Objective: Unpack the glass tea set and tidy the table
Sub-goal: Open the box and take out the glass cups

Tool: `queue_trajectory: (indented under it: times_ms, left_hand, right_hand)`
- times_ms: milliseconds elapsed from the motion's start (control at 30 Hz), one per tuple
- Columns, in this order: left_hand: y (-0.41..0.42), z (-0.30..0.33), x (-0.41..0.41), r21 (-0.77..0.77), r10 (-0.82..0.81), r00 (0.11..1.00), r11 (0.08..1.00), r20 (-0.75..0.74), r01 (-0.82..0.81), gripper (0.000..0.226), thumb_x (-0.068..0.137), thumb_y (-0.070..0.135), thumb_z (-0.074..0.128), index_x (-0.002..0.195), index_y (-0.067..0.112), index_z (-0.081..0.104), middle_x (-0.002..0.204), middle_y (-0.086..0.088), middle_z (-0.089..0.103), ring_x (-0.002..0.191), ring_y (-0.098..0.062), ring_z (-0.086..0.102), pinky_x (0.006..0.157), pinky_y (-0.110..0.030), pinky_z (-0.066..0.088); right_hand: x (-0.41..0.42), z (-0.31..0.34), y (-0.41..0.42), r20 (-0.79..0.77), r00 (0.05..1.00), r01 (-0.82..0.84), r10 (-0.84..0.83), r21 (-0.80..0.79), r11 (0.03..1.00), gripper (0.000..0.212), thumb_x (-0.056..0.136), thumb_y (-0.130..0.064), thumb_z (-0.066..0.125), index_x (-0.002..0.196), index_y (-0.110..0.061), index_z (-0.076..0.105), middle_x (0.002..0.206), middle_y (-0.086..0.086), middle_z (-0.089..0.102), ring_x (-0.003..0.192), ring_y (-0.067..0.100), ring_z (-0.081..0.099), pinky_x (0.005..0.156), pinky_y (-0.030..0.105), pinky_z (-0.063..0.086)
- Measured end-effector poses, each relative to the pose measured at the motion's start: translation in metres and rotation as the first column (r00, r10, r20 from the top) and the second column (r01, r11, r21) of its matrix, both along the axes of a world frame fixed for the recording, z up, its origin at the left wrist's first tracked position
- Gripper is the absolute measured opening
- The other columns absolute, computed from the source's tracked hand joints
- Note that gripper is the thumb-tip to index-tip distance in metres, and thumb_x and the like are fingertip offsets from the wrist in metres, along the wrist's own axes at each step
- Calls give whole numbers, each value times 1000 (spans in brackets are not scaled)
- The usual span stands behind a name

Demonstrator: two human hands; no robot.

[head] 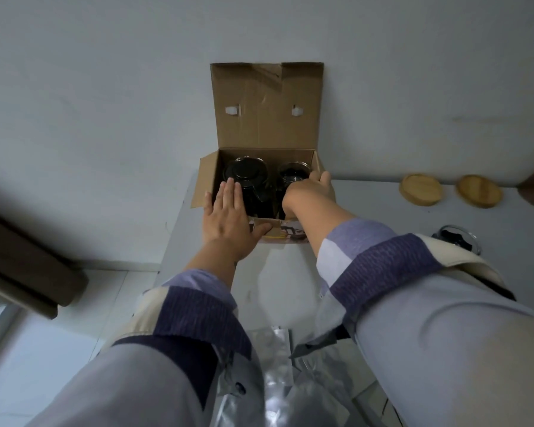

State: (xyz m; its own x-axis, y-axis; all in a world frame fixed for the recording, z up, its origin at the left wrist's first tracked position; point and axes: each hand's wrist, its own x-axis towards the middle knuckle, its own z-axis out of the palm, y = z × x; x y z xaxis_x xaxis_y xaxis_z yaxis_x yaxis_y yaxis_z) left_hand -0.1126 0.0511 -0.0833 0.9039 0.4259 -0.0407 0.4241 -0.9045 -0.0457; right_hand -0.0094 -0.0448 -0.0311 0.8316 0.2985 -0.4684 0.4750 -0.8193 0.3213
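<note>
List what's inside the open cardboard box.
Inside the cardboard box: a glass teapot at left, a glass cup at right. The left hand and right hand cover the lower interior.

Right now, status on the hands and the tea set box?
Left hand flat, open on box front edge. Right hand reaching in toward glass cup, grip hidden. Teapot still boxed. Nothing blocking.

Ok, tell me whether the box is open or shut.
Open. The box has its lid flap standing up against the wall, and the glass teapot and a cup show inside.
</note>
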Motion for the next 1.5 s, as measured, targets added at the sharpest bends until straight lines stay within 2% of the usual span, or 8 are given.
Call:
queue_trajectory:
  times_ms: [333, 467, 667, 767, 1000, 1233, 1333, 1500]
  left_hand:
    - [4, 8, -2, 2, 13, 999, 1000, -47, -13, 92, 90, 68, 27, 150, 8, -9, 160, -6, -13, 147, -21, -11, 118, -43, -5]
    - [4, 9, -3, -5, 21, 999, 1000, -49, -22, 93, 89, 67, 29, 150, 8, -9, 160, -7, -12, 147, -21, -11, 119, -43, -5]
    - [3, 14, -5, -7, 32, 997, 999, -65, -32, 96, 88, 69, 32, 151, 8, -7, 160, -7, -9, 147, -22, -9, 119, -44, -4]
    - [1, 16, -4, -21, 46, 996, 999, -78, -48, 97, 87, 68, 35, 151, 7, -5, 160, -7, -8, 148, -22, -8, 118, -43, -3]
    - [-31, 23, -9, -154, 112, 988, 983, 106, -95, 81, 92, 47, 42, 152, 8, 4, 161, -7, -2, 148, -21, -5, 120, -41, -3]
    - [-147, 12, 2, -45, -154, 935, 983, 319, 178, 69, 90, 21, 47, 150, 11, 15, 160, -5, 5, 148, -19, -1, 120, -35, -3]
    - [-194, -4, 5, -130, -236, 936, 952, 261, 276, 67, 92, 17, 43, 151, 13, 13, 160, -4, 5, 148, -18, 1, 121, -34, 0]
    - [-242, -35, 3, -363, -263, 964, 901, -27, 235, 74, 96, 37, 48, 152, 11, 7, 161, -6, 3, 147, -22, 7, 120, -35, 12]
  right_hand:
    - [11, 15, 7, -7, 997, 74, -73, 110, 991, 97, 68, -71, 65, 145, -20, 35, 151, 11, 29, 141, 34, 15, 108, 48, 24]
    - [13, 33, -7, -15, 996, 88, -88, 325, 942, 83, 75, -66, 63, 138, -15, 43, 146, 13, 39, 137, 36, 27, 106, 44, 27]
    - [3, 40, -41, -166, 966, 253, -197, 754, 606, 93, 71, -50, 75, 144, -9, 34, 154, 14, 17, 134, 30, 40, 104, 35, 42]
    - [-4, 36, -67, -212, 940, 310, -267, 856, 413, 91, 70, -41, 78, 141, -7, 33, 144, 10, 23, 124, 27, 45, 96, 29, 44]
    - [-16, 20, -147, -227, 897, 336, -379, 907, 253, 87, 70, -39, 78, 138, -9, 33, 135, 9, 34, 120, 22, 45, 88, 22, 38]
    - [-27, -19, -244, -300, 819, 436, -489, 880, 191, 86, 70, -37, 79, 138, -10, 33, 133, 8, 47, 121, 25, 50, 89, 31, 45]
    - [-32, -39, -278, -316, 796, 445, -517, 884, 146, 76, 66, -32, 82, 127, -9, 43, 117, 4, 55, 111, 22, 57, 90, 32, 49]
    - [-39, -71, -324, -339, 782, 473, -523, 869, 144, 77, 66, -30, 83, 126, -9, 40, 127, 8, 49, 112, 25, 56, 89, 29, 46]
